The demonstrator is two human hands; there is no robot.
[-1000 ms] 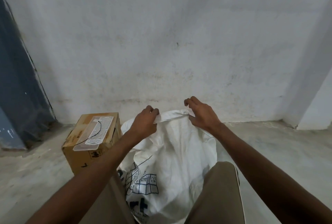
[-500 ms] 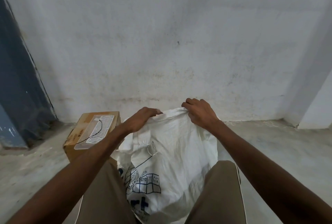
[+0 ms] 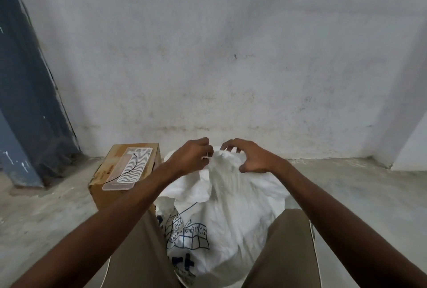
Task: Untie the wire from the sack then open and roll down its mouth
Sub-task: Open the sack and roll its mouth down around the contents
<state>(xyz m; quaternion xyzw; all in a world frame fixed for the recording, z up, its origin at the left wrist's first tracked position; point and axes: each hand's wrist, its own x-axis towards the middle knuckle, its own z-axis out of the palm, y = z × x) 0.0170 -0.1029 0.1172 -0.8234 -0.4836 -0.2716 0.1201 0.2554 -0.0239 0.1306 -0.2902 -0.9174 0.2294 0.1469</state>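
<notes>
A white woven sack (image 3: pixel 231 213) with blue print stands on the floor between my knees. Its top is bunched into a gathered neck (image 3: pixel 223 160). My left hand (image 3: pixel 191 157) is closed against the left side of that neck, pinching a thin pale wire or strand (image 3: pixel 207 156) at its fingertips. My right hand (image 3: pixel 248 157) arches over the right side of the neck with fingers spread and curled, fingertips and thumb touching the fabric. Whether the wire still circles the neck is hidden by my hands.
A cardboard box (image 3: pixel 111 197) stands left of the sack with a clear wavy-patterned plate (image 3: pixel 129 168) and a black wire on top. A stained white wall (image 3: pixel 231 56) rises close behind. A blue door frame (image 3: pixel 25 102) is at the left. The floor (image 3: pixel 346 183) is bare concrete.
Both hands have come closer together at the sack's top. The fabric edge that was stretched between them is now bunched into a neck. My right fingers have loosened and spread.
</notes>
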